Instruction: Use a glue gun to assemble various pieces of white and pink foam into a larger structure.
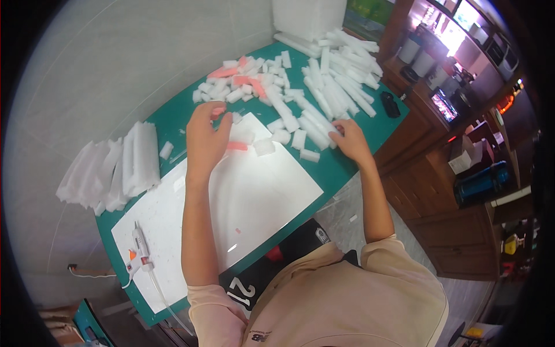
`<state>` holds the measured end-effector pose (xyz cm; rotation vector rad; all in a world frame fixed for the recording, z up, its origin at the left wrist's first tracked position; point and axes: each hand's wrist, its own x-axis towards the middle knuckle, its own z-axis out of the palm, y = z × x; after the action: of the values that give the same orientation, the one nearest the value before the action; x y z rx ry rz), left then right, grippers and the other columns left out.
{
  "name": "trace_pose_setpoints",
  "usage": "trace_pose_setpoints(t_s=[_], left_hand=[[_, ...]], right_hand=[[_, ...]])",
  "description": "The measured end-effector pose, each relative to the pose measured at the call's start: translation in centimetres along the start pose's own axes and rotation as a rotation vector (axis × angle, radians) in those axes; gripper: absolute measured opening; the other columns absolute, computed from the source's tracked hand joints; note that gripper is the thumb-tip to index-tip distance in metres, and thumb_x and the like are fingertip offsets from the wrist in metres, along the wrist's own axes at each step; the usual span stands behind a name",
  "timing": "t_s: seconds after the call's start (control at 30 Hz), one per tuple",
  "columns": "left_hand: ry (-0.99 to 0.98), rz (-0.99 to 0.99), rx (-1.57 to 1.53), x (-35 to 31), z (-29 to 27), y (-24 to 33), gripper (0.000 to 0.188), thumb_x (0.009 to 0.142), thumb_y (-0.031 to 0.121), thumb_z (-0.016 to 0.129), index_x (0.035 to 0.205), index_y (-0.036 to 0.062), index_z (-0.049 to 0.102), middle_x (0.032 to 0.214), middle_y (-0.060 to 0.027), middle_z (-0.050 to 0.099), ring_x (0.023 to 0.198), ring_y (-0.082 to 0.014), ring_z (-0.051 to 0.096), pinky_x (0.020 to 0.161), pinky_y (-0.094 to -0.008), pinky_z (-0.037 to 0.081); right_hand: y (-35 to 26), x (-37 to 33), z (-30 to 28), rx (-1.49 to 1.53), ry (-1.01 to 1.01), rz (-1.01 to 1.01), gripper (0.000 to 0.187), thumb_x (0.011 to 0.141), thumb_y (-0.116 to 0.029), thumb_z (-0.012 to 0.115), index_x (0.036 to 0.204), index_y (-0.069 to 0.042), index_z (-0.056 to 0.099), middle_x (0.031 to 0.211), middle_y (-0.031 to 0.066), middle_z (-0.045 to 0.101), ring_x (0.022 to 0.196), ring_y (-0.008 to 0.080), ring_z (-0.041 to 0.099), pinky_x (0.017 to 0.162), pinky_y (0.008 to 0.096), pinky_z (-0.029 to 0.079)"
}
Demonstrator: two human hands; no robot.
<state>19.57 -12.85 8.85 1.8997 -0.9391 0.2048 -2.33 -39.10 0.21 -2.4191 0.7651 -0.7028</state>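
My left hand (206, 134) is over the far edge of a white board (260, 191), its fingers curled and the thumb apart from them. Nothing shows plainly in its grasp. Just beyond it lies a heap of short white foam pieces (219, 89) with several pink foam strips (254, 85) among them. A pink piece (237, 146) and a white foam block (265, 147) rest on the board beside this hand. On the right, my right hand (351, 141) has thumb and fingers closed at the near end of a white foam strip (315, 132).
Long foam strips (341, 87) are piled at the far right of the green table (370, 130), beside a black object (390, 104). Bundled foam strips (140, 159) stand at the left. A hot glue gun (140, 243) with its cord lies near the left. Wooden cabinets (454, 237) stand right.
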Motion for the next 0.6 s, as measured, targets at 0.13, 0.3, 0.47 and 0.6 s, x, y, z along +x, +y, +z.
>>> trace_pose_setpoints(t_s=[0.13,0.3,0.47,0.6], left_hand=[[-0.092,-0.025,-0.101,-1.1,0.1,0.5,0.026,0.085,0.015,0.065,0.108,0.0033,0.064,0.106,-0.0096,0.065,0.087,-0.0201,0.063,0.076,-0.0311,0.049],[-0.345,-0.180,-0.396,-3.0,3.3,2.4,0.035,0.086,0.016,0.066,0.117,0.0022,0.058,0.103,-0.0087,0.066,0.082,-0.0144,0.062,0.074,-0.0284,0.049],[-0.476,-0.381,-0.853,-5.3,7.4,5.6,0.044,0.093,0.018,0.061,0.129,-0.0007,0.044,0.103,-0.0110,0.067,0.087,-0.0127,0.063,0.074,-0.0246,0.049],[-0.441,-0.432,-0.770,-5.1,7.3,4.2,0.038,0.094,0.016,0.059,0.126,0.0004,0.047,0.103,-0.0098,0.067,0.089,-0.0128,0.063,0.073,-0.0233,0.049]], right_hand=[[-1.2,-0.3,-1.5,0.118,-0.070,0.137,0.029,0.078,-0.014,0.068,0.103,-0.003,0.060,0.099,0.0145,0.064,0.083,0.0281,0.062,0.072,0.0349,0.049],[-5.5,-3.4,-2.8,0.457,0.171,0.051,0.032,0.081,-0.010,0.068,0.111,-0.005,0.060,0.104,0.0079,0.065,0.086,0.0189,0.061,0.073,0.0289,0.049],[-9.4,-6.1,-1.1,0.688,-0.199,-0.071,0.037,0.082,-0.009,0.067,0.118,-0.007,0.059,0.109,0.0062,0.064,0.090,0.0181,0.061,0.076,0.0293,0.050],[-8.4,-5.9,-1.3,0.562,-0.270,-0.118,0.038,0.082,-0.009,0.068,0.119,-0.006,0.059,0.114,0.0073,0.062,0.102,0.0200,0.058,0.082,0.0320,0.049]])
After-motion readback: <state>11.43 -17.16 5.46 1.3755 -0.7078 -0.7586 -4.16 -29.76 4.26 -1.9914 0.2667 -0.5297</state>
